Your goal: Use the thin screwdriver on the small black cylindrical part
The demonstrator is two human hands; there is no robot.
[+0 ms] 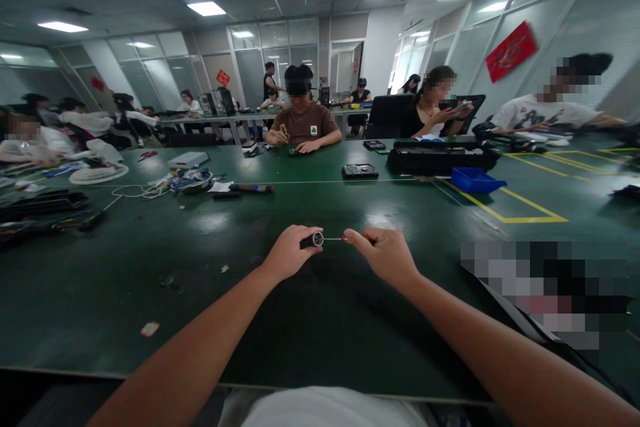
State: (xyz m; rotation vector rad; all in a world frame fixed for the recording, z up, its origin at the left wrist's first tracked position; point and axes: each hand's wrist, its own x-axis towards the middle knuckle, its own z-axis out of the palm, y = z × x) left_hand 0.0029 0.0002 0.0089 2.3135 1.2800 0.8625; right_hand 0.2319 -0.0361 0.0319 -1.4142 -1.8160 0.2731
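Observation:
Near the middle of the green table [200,293], my left hand [291,251] grips a black cylindrical part [313,239] with a round, light-rimmed end turned toward me. My right hand [387,255] is closed around the red handle of a screwdriver [334,239]. Its thin metal shaft points left and reaches the rim of the cylinder. Most of the handle is hidden by my right fingers. Both hands are held just above the table surface.
Across the table a person in a brown shirt [313,125] works. Beyond my hands lie a hard drive [360,171], a blue tray [477,180], a long black housing [443,157] and a dark tool [245,190]. A white fan [99,172] stands at left.

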